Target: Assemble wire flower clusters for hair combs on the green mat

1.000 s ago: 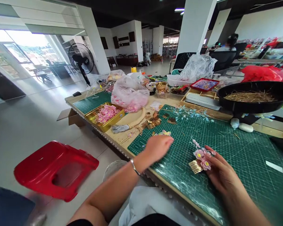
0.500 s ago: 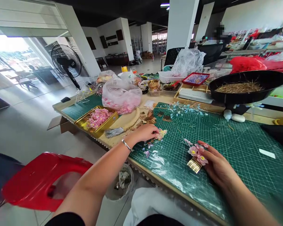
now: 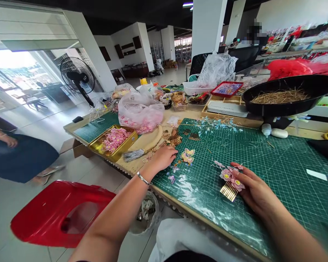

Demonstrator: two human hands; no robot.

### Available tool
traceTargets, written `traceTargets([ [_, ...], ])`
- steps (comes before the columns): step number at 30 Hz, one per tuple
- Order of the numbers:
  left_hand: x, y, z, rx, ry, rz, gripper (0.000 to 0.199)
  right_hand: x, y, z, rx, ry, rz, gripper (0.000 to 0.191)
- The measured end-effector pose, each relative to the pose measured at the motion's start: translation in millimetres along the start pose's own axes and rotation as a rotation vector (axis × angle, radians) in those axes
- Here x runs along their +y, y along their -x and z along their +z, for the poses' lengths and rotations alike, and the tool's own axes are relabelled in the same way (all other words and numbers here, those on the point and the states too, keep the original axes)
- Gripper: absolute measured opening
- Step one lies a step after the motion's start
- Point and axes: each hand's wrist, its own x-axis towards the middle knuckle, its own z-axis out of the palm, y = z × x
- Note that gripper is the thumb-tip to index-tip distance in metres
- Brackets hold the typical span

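My right hand is closed on a hair comb with pink flowers, yellow centres and gold teeth. The comb is held just above the green cutting mat, teeth pointing down toward me. My left hand rests at the mat's left part, fingers loosely bent and apart, with nothing visible in them; its fingertips are partly hidden. Just right of it lies a yellow-and-pink butterfly ornament, not touched by the hand. Small purple butterfly pieces lie below the hand. Several gold combs are heaped beyond it.
A gold tin of pink flowers and a silver tassel lie to the left. Light-blue sprigs and a black pan of gold pins are farther back. A red stool stands at lower left; a person's skirt is beyond it.
My left hand has let go of the butterfly ornament and drawn away to the left. The right hand still holds the comb. A person has come farther into view at left.
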Motion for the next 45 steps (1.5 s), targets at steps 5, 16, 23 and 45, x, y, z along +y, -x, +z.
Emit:
traceTargets([
  [5,7,9,5.9,0.059,0.046,-0.008,0.025,-2,2,3,0.024,-0.005,0.016,0.047],
  [16,7,13,6.2,0.095,0.287,-0.266,0.015,-4,3,4,0.036,-0.009,0.030,0.050],
  [23,-2,10,6.3,0.213,1.356,-0.600,0.024,-5,3,7,0.047,0.007,0.044,0.054],
  [45,5,-22,-0.5,0.017,0.083,-0.241,0.015,-1,2,1,-0.018,0.035,0.045,0.059],
])
